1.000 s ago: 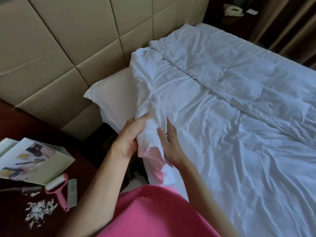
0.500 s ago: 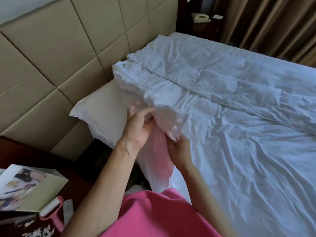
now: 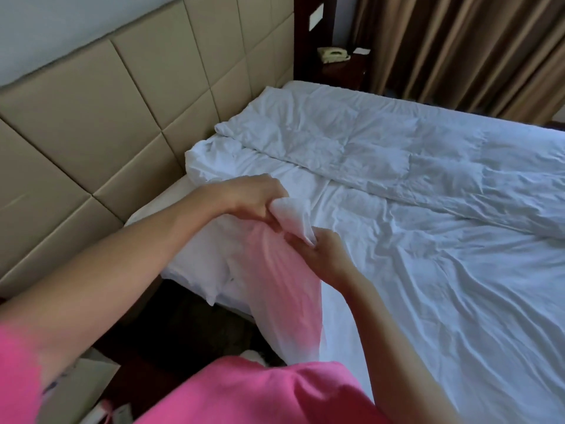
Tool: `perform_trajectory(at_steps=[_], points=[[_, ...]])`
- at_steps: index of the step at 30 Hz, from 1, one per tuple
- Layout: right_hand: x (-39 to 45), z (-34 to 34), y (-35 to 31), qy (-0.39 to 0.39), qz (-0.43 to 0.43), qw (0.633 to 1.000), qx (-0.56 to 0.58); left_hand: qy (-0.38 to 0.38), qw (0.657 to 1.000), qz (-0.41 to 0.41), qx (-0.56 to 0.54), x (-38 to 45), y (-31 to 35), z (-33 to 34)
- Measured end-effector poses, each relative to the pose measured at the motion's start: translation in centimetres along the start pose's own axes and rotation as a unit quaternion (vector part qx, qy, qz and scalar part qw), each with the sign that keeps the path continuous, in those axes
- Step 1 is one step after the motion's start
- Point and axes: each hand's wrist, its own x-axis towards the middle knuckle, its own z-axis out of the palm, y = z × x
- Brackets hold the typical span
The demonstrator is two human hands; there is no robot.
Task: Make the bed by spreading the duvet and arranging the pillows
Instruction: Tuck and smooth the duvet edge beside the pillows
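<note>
A white duvet (image 3: 428,228) lies wrinkled across the bed, its far half folded back in a thick band (image 3: 382,151). The near corner of the duvet (image 3: 293,215) is lifted off the mattress. My left hand (image 3: 253,200) grips that corner from above. My right hand (image 3: 321,255) pinches the same corner just below it. Fabric hangs down from both hands over the bed's side. A white pillow (image 3: 198,258) lies against the headboard, partly under my left forearm and the duvet.
A beige padded headboard (image 3: 107,133) runs along the left. A dark nightstand with a telephone (image 3: 333,55) stands beyond the bed, beside brown curtains (image 3: 474,47). Papers (image 3: 88,381) lie on a dark surface at the lower left.
Both hands have carried the duvet corner up and toward the bed's middle. The view has swung right, so the papers and lint roller have slid mostly out of sight.
</note>
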Motion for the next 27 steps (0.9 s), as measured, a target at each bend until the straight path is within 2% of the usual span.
perform_trajectory(at_steps=[1, 3, 5, 8, 11, 14, 16, 19, 23, 24, 25, 27], points=[[0.0, 0.1, 0.5, 0.026, 0.006, 0.999, 0.034, 0.032, 0.999, 0.015, 0.004, 0.3, -0.4, -0.7], [0.1, 0.6, 2.3, 0.019, 0.032, 0.998, 0.043, 0.087, 0.995, 0.025, -0.030, 0.7, -1.4, -2.0], [0.2, 1.3, 4.9, -0.037, 0.124, 0.991, -0.025, 0.133, 0.987, 0.015, -0.088, 1.0, -2.8, -3.2], [0.7, 3.4, 8.8, -0.119, 0.222, 0.955, -0.158, 0.183, 0.973, -0.014, -0.142, 1.5, -6.3, -5.4], [1.3, 5.6, 11.8, -0.133, 0.311, 0.915, -0.219, 0.206, 0.962, -0.037, -0.176, 1.5, -9.5, -7.2], [2.5, 6.3, 12.5, -0.031, 0.427, 0.896, -0.117, 0.228, 0.956, -0.045, -0.179, 1.6, -11.8, -8.0], [4.0, 5.9, 11.3, 0.067, 0.447, 0.892, -0.026, 0.242, 0.956, -0.052, -0.155, 2.0, -13.1, -8.4], [6.5, 5.1, 10.0, 0.219, 0.428, 0.870, 0.114, 0.241, 0.962, -0.089, -0.095, 2.9, -15.5, -9.3], [8.8, 2.5, 7.6, 0.327, 0.365, 0.861, 0.134, 0.186, 0.971, -0.145, 0.042, 4.1, -18.9, -10.9], [9.4, 1.7, 6.9, 0.348, 0.351, 0.860, 0.127, 0.179, 0.970, -0.157, 0.049, 4.4, -19.5, -11.3], [10.0, 1.0, 6.3, 0.369, 0.334, 0.860, 0.113, 0.167, 0.972, -0.164, 0.022, 4.7, -20.0, -11.6], [11.5, -0.5, 4.9, 0.416, 0.303, 0.855, 0.065, 0.144, 0.969, -0.171, -0.104, 5.3, -21.5, -12.0]])
